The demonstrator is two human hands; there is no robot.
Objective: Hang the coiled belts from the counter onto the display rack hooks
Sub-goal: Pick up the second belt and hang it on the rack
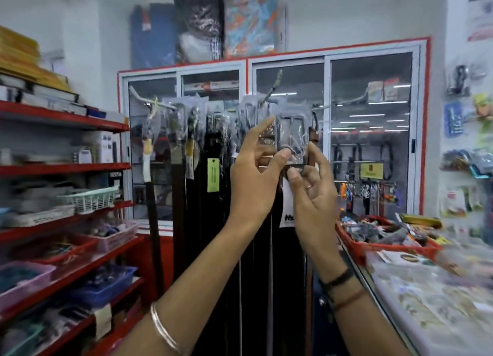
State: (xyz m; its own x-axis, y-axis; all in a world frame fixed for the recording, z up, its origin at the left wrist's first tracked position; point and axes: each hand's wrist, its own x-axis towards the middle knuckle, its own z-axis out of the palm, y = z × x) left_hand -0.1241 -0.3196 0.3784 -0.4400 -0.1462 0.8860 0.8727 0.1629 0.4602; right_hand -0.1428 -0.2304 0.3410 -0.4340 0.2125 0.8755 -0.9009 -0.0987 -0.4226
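Observation:
A belt with a dark rectangular buckle (pixel 290 134) wrapped in clear plastic is held up in front of the display rack. My left hand (pixel 254 174) pinches the buckle's lower left side, its forefinger stretched up beside the buckle. My right hand (pixel 312 193) grips the buckle's bottom edge, where a white tag (pixel 286 209) hangs. Just above the buckle a grey rack hook (pixel 272 89) sticks out. Several black and brown belts (pixel 213 195) hang from the rack's hooks to the left. The picture is blurred.
Red shelves (pixel 66 169) with baskets and boxes run along the left. A glass counter (pixel 426 302) with a red tray (pixel 386 246) of small goods lies on the right. Behind the rack stands a glass-door cabinet (pixel 368 129). Packaged goods hang on the right wall.

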